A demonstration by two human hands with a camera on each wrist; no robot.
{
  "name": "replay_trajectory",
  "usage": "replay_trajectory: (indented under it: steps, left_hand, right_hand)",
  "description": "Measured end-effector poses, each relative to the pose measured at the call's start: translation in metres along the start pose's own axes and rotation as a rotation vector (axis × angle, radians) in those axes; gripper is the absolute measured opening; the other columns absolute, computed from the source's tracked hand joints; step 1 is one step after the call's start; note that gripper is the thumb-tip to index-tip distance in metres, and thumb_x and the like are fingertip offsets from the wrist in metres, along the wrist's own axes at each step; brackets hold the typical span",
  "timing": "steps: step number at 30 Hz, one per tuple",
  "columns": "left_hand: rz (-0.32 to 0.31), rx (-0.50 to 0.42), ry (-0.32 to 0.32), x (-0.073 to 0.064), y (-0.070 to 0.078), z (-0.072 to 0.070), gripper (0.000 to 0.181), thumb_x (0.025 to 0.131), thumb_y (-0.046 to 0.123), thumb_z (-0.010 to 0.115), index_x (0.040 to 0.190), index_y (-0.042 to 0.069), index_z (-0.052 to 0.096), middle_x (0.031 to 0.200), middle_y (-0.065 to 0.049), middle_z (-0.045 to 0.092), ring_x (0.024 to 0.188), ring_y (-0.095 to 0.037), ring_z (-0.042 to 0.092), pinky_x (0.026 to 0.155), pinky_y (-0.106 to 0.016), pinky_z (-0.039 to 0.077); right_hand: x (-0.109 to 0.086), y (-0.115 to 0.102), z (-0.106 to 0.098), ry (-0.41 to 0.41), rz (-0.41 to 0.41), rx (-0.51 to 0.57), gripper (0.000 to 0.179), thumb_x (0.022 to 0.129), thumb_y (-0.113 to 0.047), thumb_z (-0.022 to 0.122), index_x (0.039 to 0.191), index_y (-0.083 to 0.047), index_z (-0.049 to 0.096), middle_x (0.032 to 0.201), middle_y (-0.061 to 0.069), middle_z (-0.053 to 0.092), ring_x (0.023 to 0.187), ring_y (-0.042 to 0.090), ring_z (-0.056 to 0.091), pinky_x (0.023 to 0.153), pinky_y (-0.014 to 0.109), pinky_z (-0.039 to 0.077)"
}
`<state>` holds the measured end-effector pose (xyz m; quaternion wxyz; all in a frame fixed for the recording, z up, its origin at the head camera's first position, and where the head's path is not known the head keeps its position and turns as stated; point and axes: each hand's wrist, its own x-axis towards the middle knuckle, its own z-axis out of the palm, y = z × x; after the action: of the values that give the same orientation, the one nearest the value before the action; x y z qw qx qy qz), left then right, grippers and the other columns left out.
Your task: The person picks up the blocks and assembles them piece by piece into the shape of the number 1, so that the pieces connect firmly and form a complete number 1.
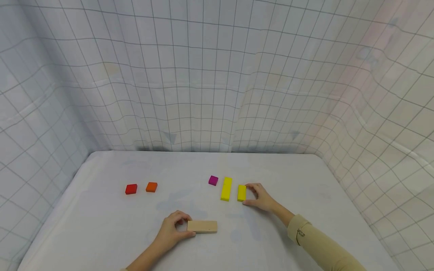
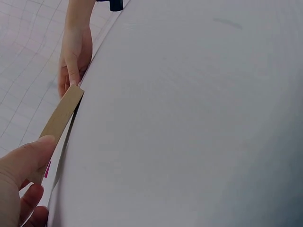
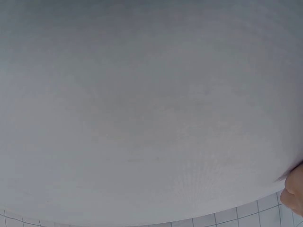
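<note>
A plain wooden block (image 1: pixel 202 226) lies lengthwise across the front middle in the head view. My left hand (image 1: pixel 174 230) pinches its left end between thumb and fingers. In the left wrist view the thumb (image 2: pixel 40 149) presses on the near end of that block (image 2: pixel 64 111). My right hand (image 1: pixel 260 197) holds the short yellow block (image 1: pixel 242 193), fingers at its far end and thumb at its near end. Just left of it lies a longer yellow block (image 1: pixel 226 189). The right wrist view has only a bit of hand (image 3: pixel 294 191) at its right edge; the yellow block is hidden there.
A small purple block (image 1: pixel 213 180) lies left of the long yellow one. Farther left are an orange block (image 1: pixel 151 187) and a red block (image 1: pixel 131 189). The white-covered table (image 1: pixel 285 169) is bounded by hanging checked cloth (image 1: pixel 210 94) at the back and sides.
</note>
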<state>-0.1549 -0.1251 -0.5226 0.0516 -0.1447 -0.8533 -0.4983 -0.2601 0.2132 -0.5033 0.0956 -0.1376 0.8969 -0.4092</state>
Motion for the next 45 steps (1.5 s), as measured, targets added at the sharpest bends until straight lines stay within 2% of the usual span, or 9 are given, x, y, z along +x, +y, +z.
replay_trajectory:
  steps: [9,15,22,28,37,45]
  left_hand:
    - [0.094,0.103,0.059,-0.0025,-0.0017,0.0038,0.034,0.057,0.03,0.085,0.083,0.021,0.064,0.079,0.013,0.057,0.07,-0.005,0.043,0.065,-0.024,0.035]
    - [0.094,0.162,0.072,-0.003,-0.0031,0.0052,0.035,0.055,0.034,0.085,0.082,0.024,0.064,0.081,0.015,0.058,0.072,-0.005,0.043,0.067,-0.027,0.032]
    - [0.065,0.192,0.051,-0.0023,-0.0035,0.0052,0.035,0.055,0.035,0.084,0.082,0.025,0.064,0.082,0.015,0.058,0.074,-0.005,0.044,0.07,-0.031,0.034]
    - [0.044,0.188,0.037,-0.002,-0.0034,0.0054,0.035,0.056,0.036,0.084,0.082,0.025,0.063,0.082,0.016,0.057,0.075,-0.005,0.044,0.071,-0.031,0.034]
    - [0.07,0.189,0.054,-0.004,-0.0033,0.005,0.036,0.056,0.034,0.085,0.082,0.024,0.063,0.081,0.016,0.057,0.073,-0.004,0.044,0.069,-0.03,0.033]
    - [0.064,0.2,0.043,-0.004,-0.003,0.0051,0.036,0.056,0.036,0.084,0.083,0.025,0.063,0.082,0.016,0.057,0.074,-0.004,0.044,0.071,-0.031,0.034]
  right_hand:
    - [0.0,-0.0014,0.0004,0.004,0.006,-0.008,0.061,0.076,-0.024,0.075,0.126,-0.004,0.047,0.12,0.011,0.042,0.115,0.027,0.041,0.101,0.045,0.03]
    - [-0.0002,-0.0012,-0.0005,0.006,-0.002,-0.021,0.061,0.075,-0.024,0.075,0.126,-0.004,0.047,0.119,0.012,0.042,0.113,0.027,0.042,0.1,0.046,0.031]
    - [-0.0004,-0.0036,-0.0004,0.003,0.015,-0.009,0.062,0.075,-0.025,0.075,0.127,-0.005,0.047,0.12,0.012,0.042,0.115,0.028,0.041,0.101,0.046,0.03]
    - [-0.0001,-0.0021,-0.0003,-0.001,0.015,0.012,0.062,0.076,-0.024,0.075,0.126,-0.003,0.046,0.121,0.012,0.041,0.116,0.029,0.04,0.102,0.046,0.029]
    - [0.0005,0.0018,0.0009,0.02,0.0,0.012,0.061,0.074,-0.023,0.076,0.124,-0.003,0.046,0.119,0.012,0.044,0.112,0.027,0.042,0.099,0.045,0.031]
    - [-0.0009,-0.0006,0.0003,0.038,-0.023,0.08,0.063,0.073,-0.019,0.077,0.124,-0.003,0.044,0.114,0.012,0.048,0.106,0.027,0.044,0.092,0.041,0.036]
